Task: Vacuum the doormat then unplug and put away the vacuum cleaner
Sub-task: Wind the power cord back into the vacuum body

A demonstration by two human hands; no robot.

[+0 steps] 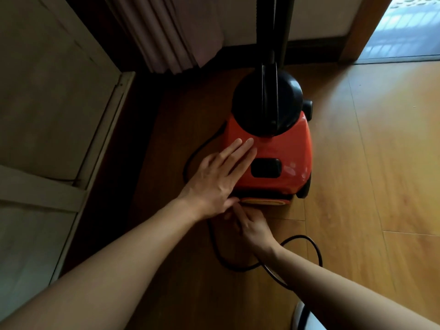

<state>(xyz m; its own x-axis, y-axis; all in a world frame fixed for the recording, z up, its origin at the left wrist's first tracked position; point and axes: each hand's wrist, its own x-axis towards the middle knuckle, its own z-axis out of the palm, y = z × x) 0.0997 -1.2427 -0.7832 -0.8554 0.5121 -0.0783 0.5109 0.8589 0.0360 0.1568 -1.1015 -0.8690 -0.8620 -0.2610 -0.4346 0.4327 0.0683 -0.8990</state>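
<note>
The orange vacuum cleaner [285, 148] is seen standing on the wooden floor [381, 163], just in front of the person and close below a pleated curtain [166, 32]. Its front part is covered by a round black dome [285, 98], and a dark tube [269, 32] is seen rising from there to the upper edge of the view. A black rectangular button [265, 167] is set in the orange top.

The left hand [214, 179] is laid flat on the orange body, just beside the button, with the fingers held straight and close together; nothing is gripped by it.

The right hand [253, 228] is held low at the rear edge of the cleaner, partly under the left hand, and its fingers are pointed toward the pale strip there. Whether something is pinched by these fingers cannot be told, because they are in shadow and partly hidden.

A black cord [238, 269] is seen lying in loops on the floor, passing under the right wrist and along the left side of the cleaner.

A pale panelled surface [47, 91] is seen at the left, and a bright doorway [409, 27] at the upper right.
</note>
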